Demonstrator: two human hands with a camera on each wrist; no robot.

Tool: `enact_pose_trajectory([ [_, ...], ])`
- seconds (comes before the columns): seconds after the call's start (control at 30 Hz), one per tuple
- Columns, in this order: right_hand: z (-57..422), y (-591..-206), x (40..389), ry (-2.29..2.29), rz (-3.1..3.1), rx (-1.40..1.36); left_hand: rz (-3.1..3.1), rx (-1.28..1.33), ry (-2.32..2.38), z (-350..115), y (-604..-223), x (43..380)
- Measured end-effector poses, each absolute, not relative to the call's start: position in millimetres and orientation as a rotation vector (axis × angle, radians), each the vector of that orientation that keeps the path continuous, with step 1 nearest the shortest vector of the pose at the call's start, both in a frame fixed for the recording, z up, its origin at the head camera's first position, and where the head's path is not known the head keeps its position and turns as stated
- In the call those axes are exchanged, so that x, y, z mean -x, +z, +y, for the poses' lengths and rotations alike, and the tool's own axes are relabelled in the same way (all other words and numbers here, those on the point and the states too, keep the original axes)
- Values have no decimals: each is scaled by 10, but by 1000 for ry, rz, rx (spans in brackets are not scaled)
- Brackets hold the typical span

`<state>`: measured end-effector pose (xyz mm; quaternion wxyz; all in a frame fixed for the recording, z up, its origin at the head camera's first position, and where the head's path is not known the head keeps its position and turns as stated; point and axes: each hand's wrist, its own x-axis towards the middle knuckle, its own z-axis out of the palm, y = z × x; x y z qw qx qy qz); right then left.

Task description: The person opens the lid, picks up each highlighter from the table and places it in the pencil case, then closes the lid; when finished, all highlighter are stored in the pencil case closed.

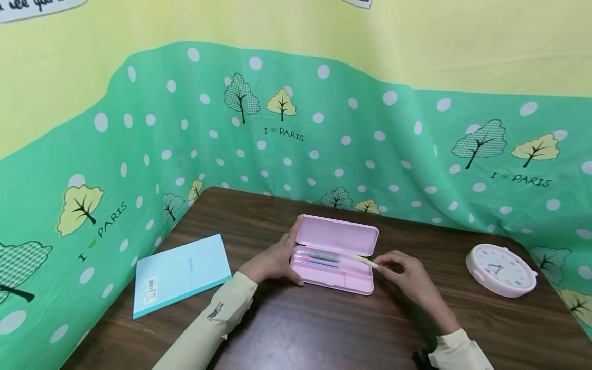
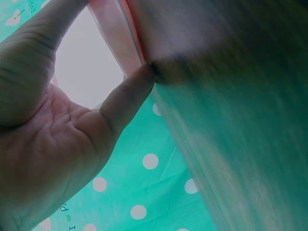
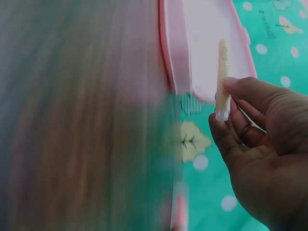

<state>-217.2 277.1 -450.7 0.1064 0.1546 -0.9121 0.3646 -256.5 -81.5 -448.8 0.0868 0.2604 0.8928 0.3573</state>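
Observation:
An open pink pencil case [image 1: 358, 284] lies on the brown table, its lid [image 1: 336, 235] tipped back. Several slim pens [image 1: 319, 259] lie in its left part, and a small divided section is at the front right. My left hand [image 1: 279, 258] grips the case's left end, thumb at the front corner and fingers up by the lid. Between thumb and fingers, my right hand [image 1: 409, 275] pinches a pale yellow pen [image 3: 222, 72] with a clear, whitish end. In the head view the pen slants over the right part of the case.
A light blue notebook [image 1: 185, 272] with a barcode label lies left of the case. On the far right rests a round pink clock [image 1: 501, 270]. A green and yellow printed curtain [image 1: 296, 154] hangs along the table's back and sides.

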Motion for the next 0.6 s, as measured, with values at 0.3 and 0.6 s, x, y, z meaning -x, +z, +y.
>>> enact_pose_trajectory([
  [0.3, 2410, -4513, 2312, 1212, -2699, -595, 2678, -837, 1060, -853, -4604, 2621],
  [0.6, 2105, -4532, 2430, 1354, -2700, -704, 2681, -839, 1065, -846, -4614, 2646],
])
